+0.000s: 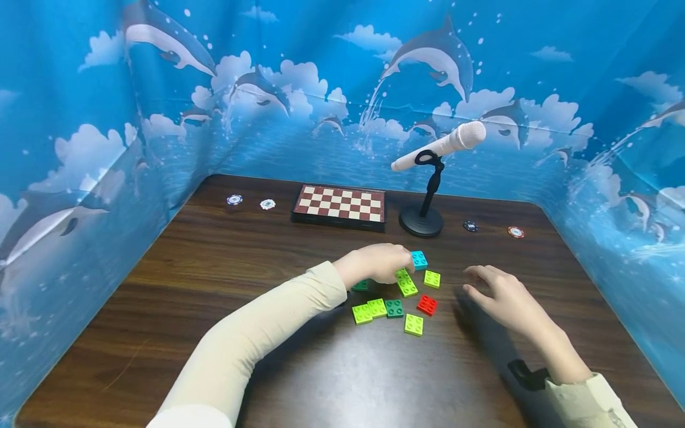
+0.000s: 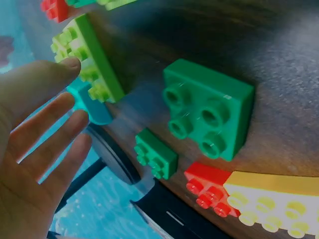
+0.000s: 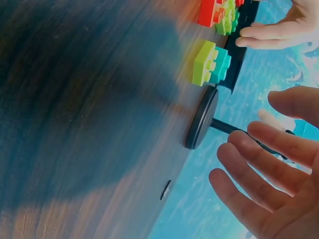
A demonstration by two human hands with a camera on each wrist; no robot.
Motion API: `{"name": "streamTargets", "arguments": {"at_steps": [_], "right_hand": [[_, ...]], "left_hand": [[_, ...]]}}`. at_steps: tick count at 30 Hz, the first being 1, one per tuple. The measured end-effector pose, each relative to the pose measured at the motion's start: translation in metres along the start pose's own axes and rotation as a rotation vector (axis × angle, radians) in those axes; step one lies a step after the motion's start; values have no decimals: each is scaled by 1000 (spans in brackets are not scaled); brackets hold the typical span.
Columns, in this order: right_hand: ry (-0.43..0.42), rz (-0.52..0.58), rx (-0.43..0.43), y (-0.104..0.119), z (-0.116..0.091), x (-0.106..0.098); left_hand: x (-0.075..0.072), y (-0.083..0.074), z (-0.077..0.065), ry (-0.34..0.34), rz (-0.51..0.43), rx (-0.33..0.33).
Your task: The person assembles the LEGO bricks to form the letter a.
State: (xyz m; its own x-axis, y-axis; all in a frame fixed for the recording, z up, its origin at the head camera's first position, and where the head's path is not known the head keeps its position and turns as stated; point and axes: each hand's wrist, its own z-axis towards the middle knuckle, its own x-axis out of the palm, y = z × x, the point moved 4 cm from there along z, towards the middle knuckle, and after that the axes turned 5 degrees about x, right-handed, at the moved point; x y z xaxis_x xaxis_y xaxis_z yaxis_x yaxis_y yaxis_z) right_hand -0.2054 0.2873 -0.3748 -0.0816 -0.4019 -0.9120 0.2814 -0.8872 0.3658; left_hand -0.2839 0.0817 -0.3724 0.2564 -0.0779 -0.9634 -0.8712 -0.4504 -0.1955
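My left hand (image 1: 382, 263) reaches over a spread of toy building bricks in the middle of the table. In the left wrist view its fingers are extended, and its thumb overlaps a long lime brick (image 2: 102, 59); I cannot tell if it touches. Just beyond the fingers is a light-blue brick (image 1: 420, 260). Around them lie a small lime brick (image 1: 432, 279), a red brick (image 1: 427, 305), a dark green brick (image 1: 394, 308) and several other lime ones. My right hand (image 1: 505, 297) hovers to the right of the bricks, fingers loosely bent, holding nothing.
At the back stand a checkered board (image 1: 339, 203) and a white microphone (image 1: 441, 145) on a black stand (image 1: 421, 221). Poker chips (image 1: 234, 200) lie along the far side. Under my left arm are more bricks, including a yellow one (image 2: 276, 199). A dolphin-print curtain (image 1: 321, 107) surrounds the table.
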Motion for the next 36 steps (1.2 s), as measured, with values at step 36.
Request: {"name": "streamTargets", "arguments": {"at_steps": [36], "right_hand": [[341, -59, -22, 34, 20, 42]], "left_hand": [[1, -38, -79, -193, -18, -5]]}}
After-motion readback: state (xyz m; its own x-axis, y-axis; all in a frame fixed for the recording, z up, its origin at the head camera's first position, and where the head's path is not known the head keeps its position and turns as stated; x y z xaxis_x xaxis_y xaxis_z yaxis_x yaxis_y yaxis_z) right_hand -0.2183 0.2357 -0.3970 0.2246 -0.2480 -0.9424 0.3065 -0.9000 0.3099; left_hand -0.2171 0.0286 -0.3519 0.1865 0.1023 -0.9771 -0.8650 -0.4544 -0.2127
